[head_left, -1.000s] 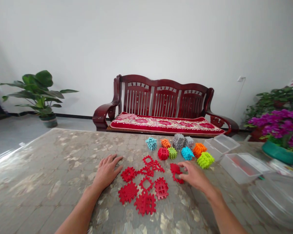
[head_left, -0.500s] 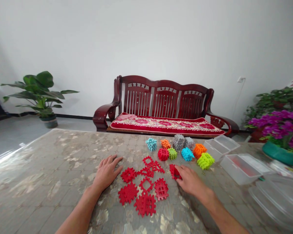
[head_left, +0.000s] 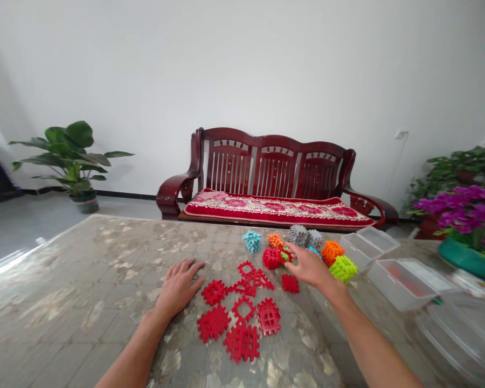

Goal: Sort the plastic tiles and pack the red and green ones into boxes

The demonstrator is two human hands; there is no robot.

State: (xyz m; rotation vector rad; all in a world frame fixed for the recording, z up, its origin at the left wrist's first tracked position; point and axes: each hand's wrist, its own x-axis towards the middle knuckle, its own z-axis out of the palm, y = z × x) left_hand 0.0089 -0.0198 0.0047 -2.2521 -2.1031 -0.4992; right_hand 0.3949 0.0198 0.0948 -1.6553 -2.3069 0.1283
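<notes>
Several flat red lattice pieces (head_left: 242, 315) lie spread on the patterned table (head_left: 84, 280) in front of me. My left hand (head_left: 178, 285) rests flat and open on the table just left of them. My right hand (head_left: 307, 265) reaches farther back, its fingers closed around a small red piece beside the red cube (head_left: 271, 258) and the green cube (head_left: 285, 254). One small red piece (head_left: 290, 283) lies on the table just under that hand. Behind stand teal (head_left: 251, 241), orange (head_left: 275, 240), grey (head_left: 298, 235), orange (head_left: 331, 251) and lime (head_left: 343, 268) block clusters.
Clear plastic boxes (head_left: 400, 277) and lids sit on the table at the right, beside a pot of purple flowers (head_left: 464, 226). A red wooden bench (head_left: 270, 183) stands behind the table, and a leafy plant (head_left: 70, 156) is on the floor at the left.
My right hand has lifted off the red pieces at the table's middle right and moved back toward the red and green cubes. One small red piece stays behind. My left hand has not moved.
</notes>
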